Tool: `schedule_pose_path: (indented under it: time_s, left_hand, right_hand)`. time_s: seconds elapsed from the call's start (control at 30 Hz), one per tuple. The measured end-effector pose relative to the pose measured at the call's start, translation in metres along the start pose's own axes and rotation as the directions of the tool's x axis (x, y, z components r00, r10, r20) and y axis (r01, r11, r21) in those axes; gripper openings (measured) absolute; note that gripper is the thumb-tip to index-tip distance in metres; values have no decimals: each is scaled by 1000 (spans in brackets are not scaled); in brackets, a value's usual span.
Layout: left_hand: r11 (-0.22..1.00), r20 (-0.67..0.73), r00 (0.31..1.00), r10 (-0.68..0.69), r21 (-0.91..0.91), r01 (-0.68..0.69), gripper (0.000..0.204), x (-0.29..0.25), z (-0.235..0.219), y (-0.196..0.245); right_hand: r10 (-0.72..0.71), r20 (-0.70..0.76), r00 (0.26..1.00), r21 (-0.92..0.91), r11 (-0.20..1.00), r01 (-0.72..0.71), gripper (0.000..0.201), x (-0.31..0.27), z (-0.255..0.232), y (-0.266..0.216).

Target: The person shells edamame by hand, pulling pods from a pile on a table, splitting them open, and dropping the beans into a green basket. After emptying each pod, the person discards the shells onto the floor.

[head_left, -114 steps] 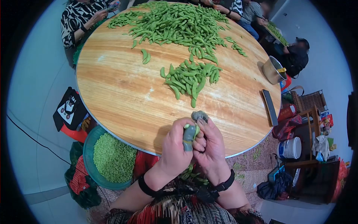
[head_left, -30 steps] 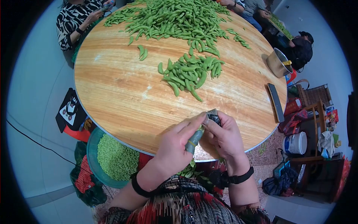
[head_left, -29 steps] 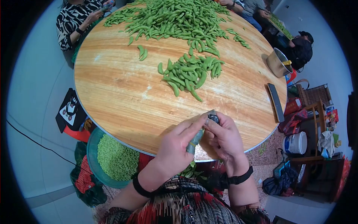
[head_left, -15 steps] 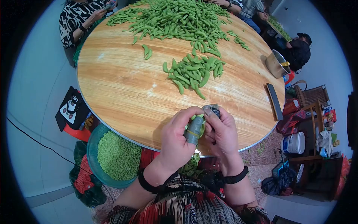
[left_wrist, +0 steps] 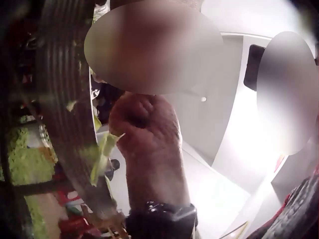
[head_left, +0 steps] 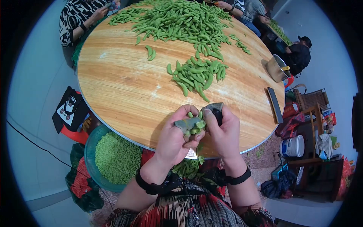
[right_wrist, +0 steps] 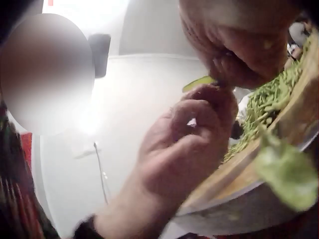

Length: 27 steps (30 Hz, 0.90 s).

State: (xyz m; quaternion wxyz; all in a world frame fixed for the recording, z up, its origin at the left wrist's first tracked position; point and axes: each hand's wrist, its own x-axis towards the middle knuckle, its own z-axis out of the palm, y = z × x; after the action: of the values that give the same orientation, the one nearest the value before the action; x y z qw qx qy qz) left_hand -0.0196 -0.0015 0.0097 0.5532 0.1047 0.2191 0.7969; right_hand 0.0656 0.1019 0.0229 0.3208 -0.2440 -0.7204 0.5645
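In the head view, both hands meet above the near edge of the round wooden table (head_left: 117, 109). The left hand (head_left: 172, 138), a grey-green cover on its thumb, holds green pods and beans (head_left: 197, 126) in curled fingers. Close beside it, the right hand (head_left: 225, 132) has curled fingers and its thumb against a grey and black finger cover (head_left: 215, 110); I see nothing between them. A pod piece (head_left: 200, 159) shows below the hands, and a blurred one (right_wrist: 286, 174) in the right wrist view. A small pod heap (head_left: 194, 75) lies beyond the hands.
A large pod pile (head_left: 181, 22) covers the table's far side. At the right stand a metal pot (head_left: 277, 69) and a dark phone (head_left: 274, 105). Below left is a teal basket (head_left: 89, 151) of shelled beans. Other people sit around the far side.
The left thumb has tilted leftward, and the pods in that hand show more openly. A pod piece has appeared below the hands. The small heap has kept its place on the table.
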Motion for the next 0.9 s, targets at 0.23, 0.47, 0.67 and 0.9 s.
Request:
schedule_pose_path:
  time_s: [0.23, 0.47, 0.67, 0.9]
  left_hand:
    - [997, -105, 994, 34, 78, -26, 16, 1, -5, -7]
    - [991, -61, 997, -43, 121, 50, 17, -3, -14, 7]
    - [950, -210, 967, 141, 303, -73, 28, -10, -25, 18]
    - [5, 269, 878, 396, 955, -295, 35, 1, -10, 5]
  right_hand:
    - [-155, 115, 981, -326, 927, 185, 8, -2, -1, 0]
    - [271, 214, 938, 509, 789, -344, 16, 8, -34, -25]
    - [14, 390, 921, -667, 693, 272, 20, 54, -39, -2]
    - [106, 460, 881, -679, 681, 272, 21, 48, -33, -5]
